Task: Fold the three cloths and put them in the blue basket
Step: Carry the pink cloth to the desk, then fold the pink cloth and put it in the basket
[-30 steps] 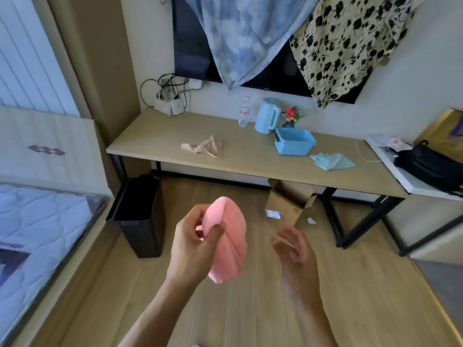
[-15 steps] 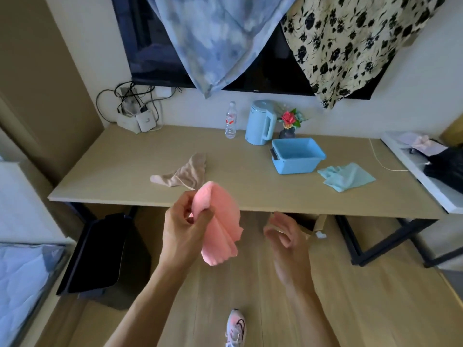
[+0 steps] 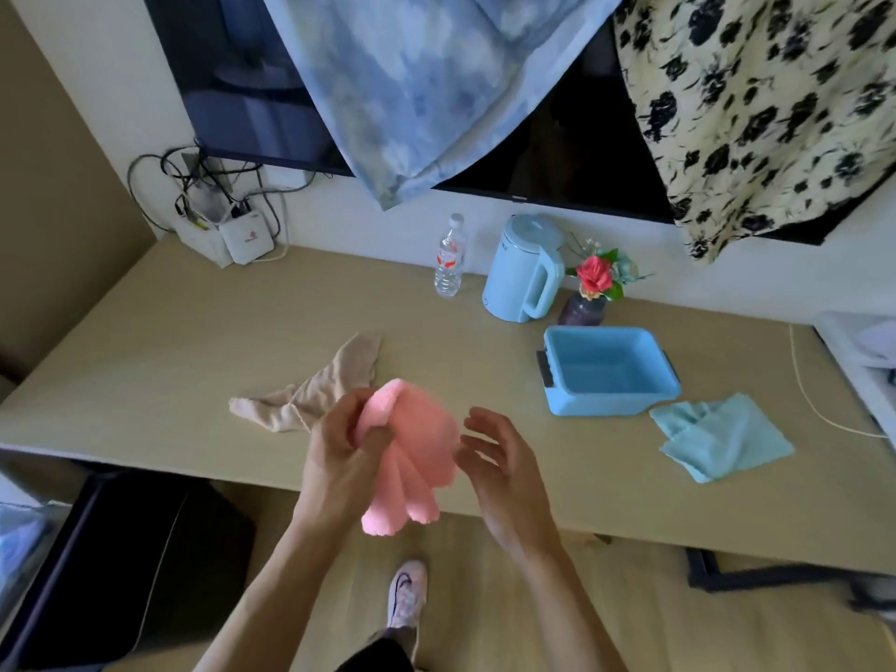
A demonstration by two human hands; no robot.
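Seen from the head camera, a pink cloth (image 3: 412, 453) was held bunched above the near edge of a long wooden table (image 3: 194, 341), pinched at its top between the thumb and fingers of the left hand (image 3: 339, 458), with its loose end hanging down past the table edge. The right hand (image 3: 504, 472) was raised just beside the cloth, fingers spread and slightly curled, holding nothing; whether its fingertips touched the fabric could not be told. A beige cloth (image 3: 315, 390) was left crumpled on the table just behind the left hand. The blue basket (image 3: 608, 371) was set further right on the table, open side up and with nothing visible inside, and a light teal cloth (image 3: 722, 436) was laid loosely folded just beside its right front corner. Behind the basket, a small vase of flowers (image 3: 594, 288), a pale blue kettle (image 3: 526, 269) and a plastic water bottle (image 3: 450, 257) were lined up near the wall. A dark bin (image 3: 145, 550) was seen on the floor below the table's left end, and a shoe (image 3: 407, 594) was visible between the forearms.
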